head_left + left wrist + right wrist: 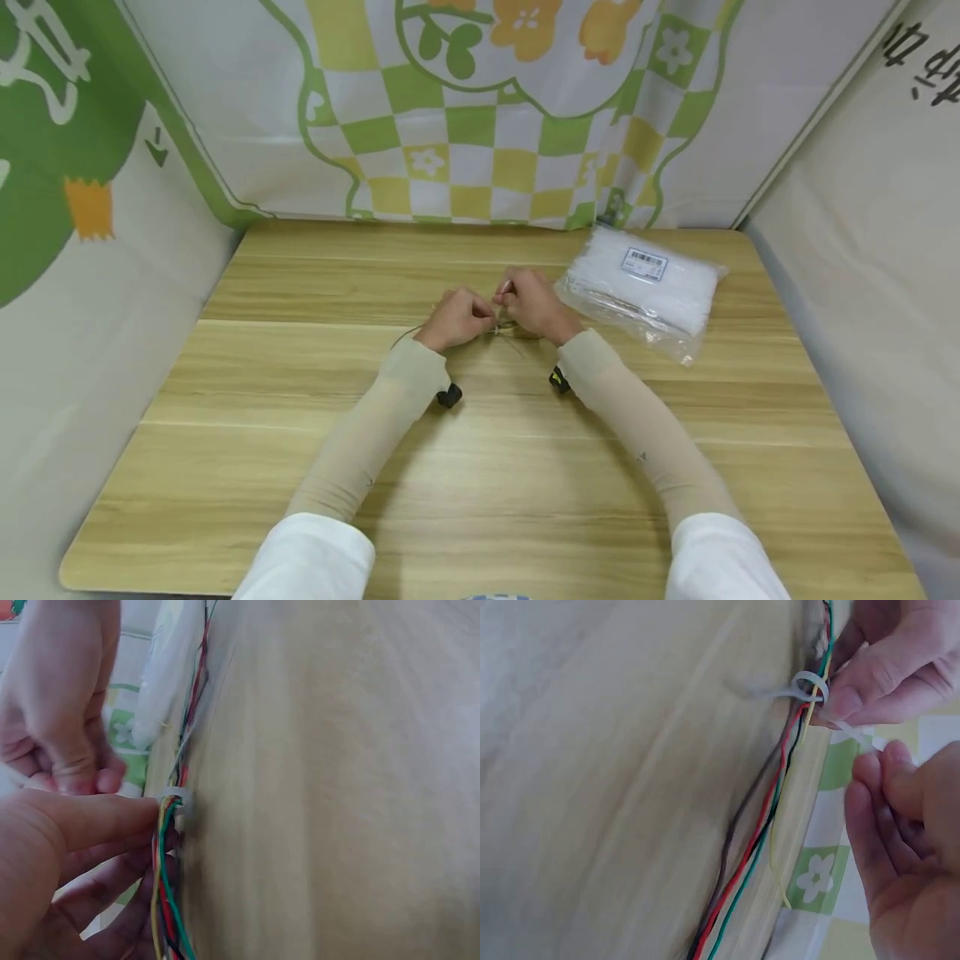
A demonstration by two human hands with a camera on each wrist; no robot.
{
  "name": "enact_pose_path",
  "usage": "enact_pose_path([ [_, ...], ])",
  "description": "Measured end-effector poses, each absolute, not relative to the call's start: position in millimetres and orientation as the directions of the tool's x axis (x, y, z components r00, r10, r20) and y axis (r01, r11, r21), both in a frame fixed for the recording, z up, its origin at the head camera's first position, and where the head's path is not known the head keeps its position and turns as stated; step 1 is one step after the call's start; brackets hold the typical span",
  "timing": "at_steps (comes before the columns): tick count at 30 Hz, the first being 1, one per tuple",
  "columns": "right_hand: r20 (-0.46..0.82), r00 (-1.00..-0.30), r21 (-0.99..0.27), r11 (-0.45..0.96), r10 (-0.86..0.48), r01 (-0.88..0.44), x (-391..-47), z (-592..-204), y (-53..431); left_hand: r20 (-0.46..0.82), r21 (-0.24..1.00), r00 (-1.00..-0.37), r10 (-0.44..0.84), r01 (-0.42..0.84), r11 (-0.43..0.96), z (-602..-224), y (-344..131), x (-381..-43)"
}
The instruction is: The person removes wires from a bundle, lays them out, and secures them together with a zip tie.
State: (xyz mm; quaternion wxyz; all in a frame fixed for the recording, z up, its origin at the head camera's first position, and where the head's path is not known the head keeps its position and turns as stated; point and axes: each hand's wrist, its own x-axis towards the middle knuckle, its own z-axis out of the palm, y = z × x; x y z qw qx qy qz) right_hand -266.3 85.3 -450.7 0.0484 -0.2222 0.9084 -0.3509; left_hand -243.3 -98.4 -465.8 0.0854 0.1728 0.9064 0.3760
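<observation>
A thin bundle of coloured wires, red, green, black, brown and yellow, runs across the table. Looped round it is a white cable tie, its loop still wide in the right wrist view, with one end sticking out to the side. My left hand pinches the wires right at the loop, thumb and fingers close to the tie. Just beside it, my right hand pinches the other end of the tie between thumb and forefinger. In the left wrist view the wires pass along the left fingers, some of which lie behind them.
A clear plastic bag full of white cable ties, with a label, lies at the table's back right beside the right hand. The wooden table ends at a checkered curtain behind, with fabric walls on both sides.
</observation>
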Motion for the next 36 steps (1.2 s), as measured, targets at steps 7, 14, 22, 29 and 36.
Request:
enact_pose_path([
  [7, 0.209, -0.897, -0.652, 0.627, -0.390, -0.425, -268, -445, 84, 0.011, 0.670, -0.915, 0.404, 0.306, 0.676, -468, -94, -244],
  [14, 0.264, -0.888, -0.665, 0.596, -0.377, -0.451, -271, -440, 82, 0.011, 0.659, -0.916, 0.402, 0.309, 0.686, -466, -94, -241],
  [22, 0.175, -0.923, -0.745, 0.568, -0.342, -0.351, -278, -440, 83, 0.021, 0.625, -0.897, 0.441, 0.357, 0.694, -469, -96, -237],
  [29, 0.099, -0.934, -0.758, 0.583, -0.342, -0.294, -287, -445, 89, 0.063, 0.560, -0.875, 0.480, 0.429, 0.709, -472, -95, -226],
  [36, 0.047, -0.906, -0.667, 0.662, -0.420, -0.341, -284, -440, 87, 0.126, 0.414, -0.862, 0.492, 0.496, 0.764, -468, -89, -222],
])
